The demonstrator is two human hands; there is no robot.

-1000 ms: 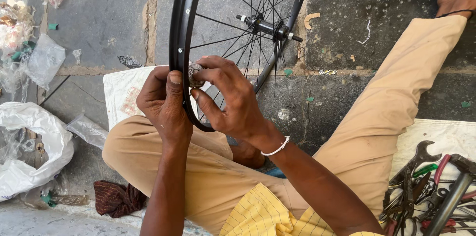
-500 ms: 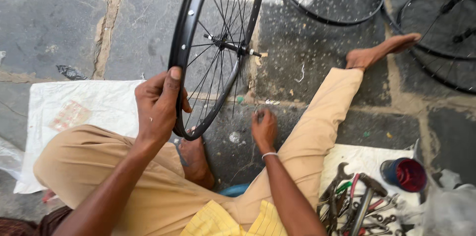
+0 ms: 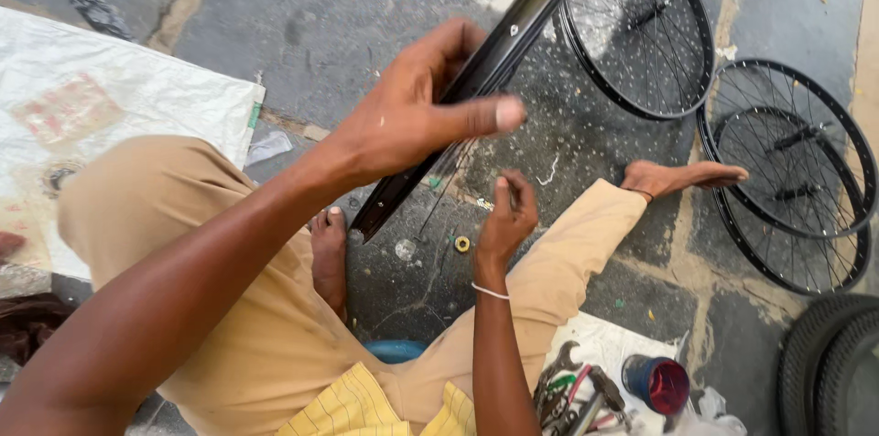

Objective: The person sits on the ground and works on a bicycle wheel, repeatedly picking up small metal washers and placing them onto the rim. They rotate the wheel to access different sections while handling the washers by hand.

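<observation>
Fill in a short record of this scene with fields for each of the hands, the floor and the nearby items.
left hand: grips the black metal bicycle wheel rim
right hand: lowered near the ground, fingertips pinched; what they hold is too small to tell
floor: grey stone paving, small yellow ring lying on it
nearby: black spoked wheels lying flat, pile of hand tools, red-lined round tin
</observation>
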